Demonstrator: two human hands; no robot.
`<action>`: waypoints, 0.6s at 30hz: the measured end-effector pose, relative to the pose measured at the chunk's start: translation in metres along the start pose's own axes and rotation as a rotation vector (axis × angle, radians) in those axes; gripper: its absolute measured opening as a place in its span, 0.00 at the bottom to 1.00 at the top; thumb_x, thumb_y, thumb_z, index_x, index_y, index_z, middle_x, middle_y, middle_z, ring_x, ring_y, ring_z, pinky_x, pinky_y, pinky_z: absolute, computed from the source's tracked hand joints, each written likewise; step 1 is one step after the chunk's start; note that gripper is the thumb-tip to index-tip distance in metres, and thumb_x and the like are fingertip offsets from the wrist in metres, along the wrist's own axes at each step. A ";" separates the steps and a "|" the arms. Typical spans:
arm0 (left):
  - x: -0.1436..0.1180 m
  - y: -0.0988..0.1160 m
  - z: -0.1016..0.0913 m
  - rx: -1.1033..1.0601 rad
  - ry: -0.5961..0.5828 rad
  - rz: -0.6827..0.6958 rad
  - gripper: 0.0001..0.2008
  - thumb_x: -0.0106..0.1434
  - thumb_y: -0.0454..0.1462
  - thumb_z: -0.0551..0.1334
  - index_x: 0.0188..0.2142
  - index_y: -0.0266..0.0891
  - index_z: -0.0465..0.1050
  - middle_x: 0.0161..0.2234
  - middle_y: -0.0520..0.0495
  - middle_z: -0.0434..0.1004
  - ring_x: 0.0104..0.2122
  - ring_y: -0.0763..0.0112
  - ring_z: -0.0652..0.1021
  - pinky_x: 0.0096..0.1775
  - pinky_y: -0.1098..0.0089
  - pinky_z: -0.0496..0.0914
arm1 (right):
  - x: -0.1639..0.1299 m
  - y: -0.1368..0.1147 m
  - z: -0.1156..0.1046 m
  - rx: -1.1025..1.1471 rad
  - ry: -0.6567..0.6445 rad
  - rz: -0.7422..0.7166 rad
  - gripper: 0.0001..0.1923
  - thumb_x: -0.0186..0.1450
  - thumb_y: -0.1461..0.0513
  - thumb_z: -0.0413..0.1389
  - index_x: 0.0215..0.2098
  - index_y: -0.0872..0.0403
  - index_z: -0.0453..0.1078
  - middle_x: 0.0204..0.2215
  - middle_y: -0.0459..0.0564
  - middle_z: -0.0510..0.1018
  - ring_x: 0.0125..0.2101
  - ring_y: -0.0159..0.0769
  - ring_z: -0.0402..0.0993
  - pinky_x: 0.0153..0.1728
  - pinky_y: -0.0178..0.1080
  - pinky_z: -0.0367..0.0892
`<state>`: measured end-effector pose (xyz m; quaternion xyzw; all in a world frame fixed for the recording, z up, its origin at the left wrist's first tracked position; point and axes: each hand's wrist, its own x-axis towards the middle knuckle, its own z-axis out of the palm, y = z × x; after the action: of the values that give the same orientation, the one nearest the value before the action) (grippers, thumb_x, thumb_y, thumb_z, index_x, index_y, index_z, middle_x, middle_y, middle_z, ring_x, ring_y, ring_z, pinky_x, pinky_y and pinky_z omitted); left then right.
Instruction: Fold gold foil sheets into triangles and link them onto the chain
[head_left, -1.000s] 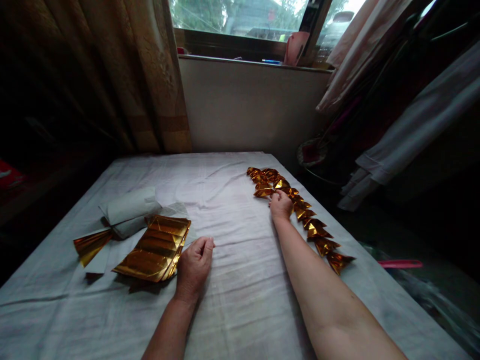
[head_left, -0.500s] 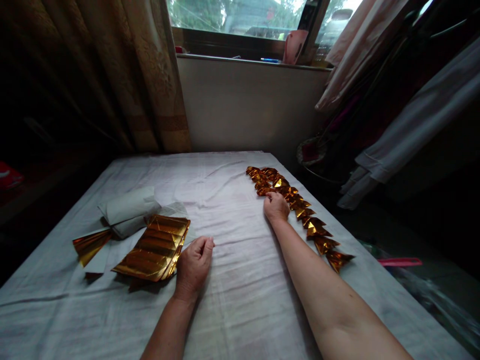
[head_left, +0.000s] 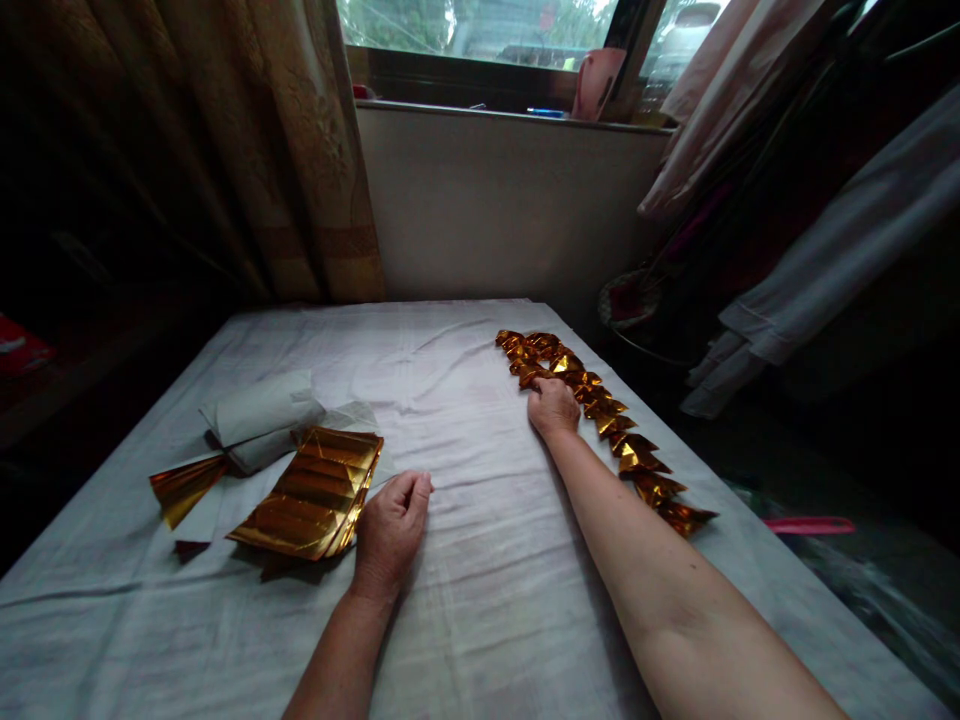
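My right hand [head_left: 553, 405] reaches to the near end of a short row, its fingers closed on a folded gold foil paper piece [head_left: 531, 376]. Its fingertips are partly hidden behind the hand. Beside it runs a longer row of folded gold foil pieces [head_left: 637, 453], slanting down along the table's right side. My left hand [head_left: 394, 525] rests on the cloth with its fingers curled closed, and nothing shows in it. Just left of that hand lies a stack of flat gold foil sheets [head_left: 307, 495], creased in bands.
Behind the stack are pale paper sheets [head_left: 259, 408] and a fanned gold foil strip [head_left: 189, 488]. A white cloth [head_left: 465, 620] covers the table. A pink cup [head_left: 596, 85] stands on the windowsill. Clothes [head_left: 810, 280] hang at the right, above a pink handle [head_left: 810, 525].
The view has shifted slightly. My right hand stays at the row's near end, with the foil piece now closer against its neighbours. My left hand has hardly moved.
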<state>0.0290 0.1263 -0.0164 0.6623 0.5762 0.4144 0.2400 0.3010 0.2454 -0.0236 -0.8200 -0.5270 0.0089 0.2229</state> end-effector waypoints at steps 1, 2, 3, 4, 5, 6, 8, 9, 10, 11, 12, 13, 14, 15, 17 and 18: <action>0.000 0.000 0.000 0.000 0.000 0.001 0.19 0.65 0.48 0.52 0.24 0.42 0.71 0.22 0.52 0.75 0.25 0.69 0.76 0.30 0.72 0.66 | -0.001 0.000 0.000 0.003 0.005 -0.004 0.19 0.64 0.65 0.51 0.51 0.50 0.76 0.46 0.56 0.76 0.46 0.45 0.70 0.46 0.41 0.65; 0.000 0.001 0.000 0.001 0.001 0.001 0.19 0.65 0.48 0.52 0.24 0.42 0.71 0.22 0.52 0.74 0.25 0.69 0.76 0.30 0.72 0.66 | -0.001 0.001 0.000 0.008 0.010 -0.007 0.19 0.64 0.65 0.51 0.50 0.51 0.77 0.46 0.56 0.76 0.46 0.45 0.70 0.47 0.41 0.65; 0.000 0.000 0.000 0.003 0.000 -0.001 0.19 0.65 0.48 0.52 0.24 0.42 0.71 0.21 0.52 0.74 0.25 0.69 0.76 0.30 0.72 0.66 | -0.003 0.001 0.001 0.014 0.016 -0.009 0.18 0.64 0.65 0.51 0.49 0.51 0.77 0.46 0.56 0.76 0.47 0.45 0.70 0.47 0.41 0.65; 0.000 0.000 0.000 0.005 -0.001 -0.004 0.19 0.65 0.48 0.52 0.24 0.42 0.70 0.22 0.52 0.74 0.25 0.69 0.76 0.30 0.72 0.66 | -0.004 0.002 0.001 0.022 0.022 -0.010 0.18 0.64 0.65 0.51 0.48 0.52 0.77 0.46 0.56 0.77 0.47 0.45 0.70 0.47 0.42 0.65; 0.000 0.000 0.001 0.007 -0.002 -0.008 0.19 0.65 0.48 0.52 0.24 0.42 0.70 0.22 0.52 0.74 0.25 0.69 0.76 0.30 0.72 0.66 | -0.006 0.002 0.001 0.031 0.028 -0.010 0.18 0.64 0.65 0.51 0.48 0.53 0.77 0.46 0.56 0.77 0.47 0.45 0.70 0.48 0.42 0.64; 0.000 -0.001 0.001 0.007 -0.004 -0.011 0.19 0.65 0.48 0.52 0.24 0.42 0.70 0.22 0.52 0.74 0.25 0.69 0.76 0.30 0.72 0.66 | -0.009 0.002 0.001 0.042 0.033 -0.011 0.18 0.64 0.65 0.50 0.47 0.53 0.78 0.47 0.56 0.77 0.47 0.45 0.70 0.48 0.42 0.64; -0.001 -0.002 0.001 0.008 -0.007 -0.015 0.19 0.65 0.48 0.52 0.25 0.42 0.71 0.22 0.52 0.74 0.25 0.69 0.76 0.30 0.72 0.65 | -0.016 0.000 0.001 0.070 0.039 -0.018 0.17 0.64 0.66 0.50 0.46 0.54 0.78 0.46 0.56 0.78 0.47 0.44 0.70 0.49 0.42 0.64; -0.001 -0.002 0.002 0.007 -0.008 -0.016 0.19 0.65 0.48 0.52 0.25 0.42 0.71 0.22 0.52 0.74 0.25 0.70 0.75 0.29 0.72 0.65 | -0.021 -0.001 0.001 0.086 0.040 -0.024 0.17 0.64 0.66 0.50 0.45 0.54 0.78 0.46 0.55 0.78 0.47 0.44 0.70 0.49 0.42 0.64; -0.001 -0.002 0.002 0.004 -0.009 -0.013 0.19 0.65 0.47 0.52 0.25 0.41 0.70 0.22 0.52 0.74 0.25 0.70 0.75 0.29 0.72 0.65 | -0.027 -0.002 0.001 0.105 0.038 -0.035 0.17 0.64 0.65 0.50 0.45 0.53 0.78 0.46 0.55 0.78 0.47 0.43 0.71 0.49 0.42 0.63; -0.002 -0.001 0.002 -0.002 -0.007 -0.008 0.19 0.65 0.47 0.52 0.24 0.41 0.70 0.22 0.52 0.74 0.25 0.71 0.75 0.29 0.72 0.64 | -0.033 -0.004 0.001 0.124 0.035 -0.047 0.17 0.64 0.65 0.50 0.44 0.53 0.78 0.46 0.54 0.79 0.47 0.43 0.71 0.50 0.42 0.64; -0.002 0.000 0.001 -0.014 -0.001 -0.001 0.19 0.65 0.47 0.52 0.24 0.41 0.70 0.21 0.52 0.73 0.24 0.71 0.74 0.28 0.73 0.64 | -0.039 -0.006 0.001 0.143 0.029 -0.063 0.16 0.64 0.65 0.50 0.43 0.53 0.78 0.46 0.53 0.79 0.47 0.43 0.71 0.50 0.41 0.64; -0.003 0.002 0.001 -0.032 0.014 0.010 0.19 0.65 0.47 0.52 0.23 0.41 0.68 0.20 0.53 0.71 0.23 0.72 0.72 0.27 0.73 0.63 | -0.046 -0.009 0.001 0.163 0.022 -0.079 0.16 0.64 0.65 0.50 0.43 0.53 0.78 0.45 0.53 0.80 0.46 0.42 0.72 0.50 0.41 0.64; -0.003 0.004 -0.001 -0.053 0.044 0.022 0.20 0.65 0.47 0.52 0.21 0.41 0.66 0.18 0.53 0.68 0.21 0.73 0.70 0.26 0.73 0.63 | -0.054 -0.012 0.001 0.183 0.015 -0.098 0.15 0.64 0.64 0.50 0.42 0.53 0.78 0.45 0.53 0.80 0.46 0.43 0.72 0.50 0.42 0.64; -0.004 0.006 -0.003 -0.077 0.087 0.032 0.21 0.65 0.47 0.52 0.19 0.41 0.64 0.17 0.54 0.65 0.20 0.74 0.68 0.26 0.73 0.62 | -0.061 -0.015 0.001 0.202 0.006 -0.119 0.15 0.64 0.64 0.50 0.41 0.53 0.78 0.44 0.53 0.80 0.46 0.43 0.72 0.50 0.42 0.64; -0.004 0.011 -0.011 -0.130 0.204 0.036 0.22 0.65 0.47 0.53 0.17 0.41 0.59 0.15 0.55 0.59 0.18 0.75 0.64 0.24 0.73 0.60 | -0.076 -0.025 0.000 0.240 -0.016 -0.172 0.14 0.64 0.64 0.51 0.40 0.52 0.79 0.43 0.52 0.81 0.46 0.42 0.73 0.50 0.42 0.64; -0.003 0.013 -0.016 -0.159 0.265 0.027 0.22 0.65 0.47 0.53 0.17 0.42 0.58 0.15 0.55 0.58 0.18 0.76 0.63 0.24 0.73 0.60 | -0.084 -0.031 0.000 0.260 -0.030 -0.205 0.14 0.64 0.64 0.51 0.40 0.52 0.78 0.43 0.51 0.81 0.46 0.41 0.73 0.50 0.42 0.64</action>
<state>0.0227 0.1184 0.0020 0.5885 0.5593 0.5456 0.2078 0.2369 0.1835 -0.0302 -0.7260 -0.6056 0.0663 0.3190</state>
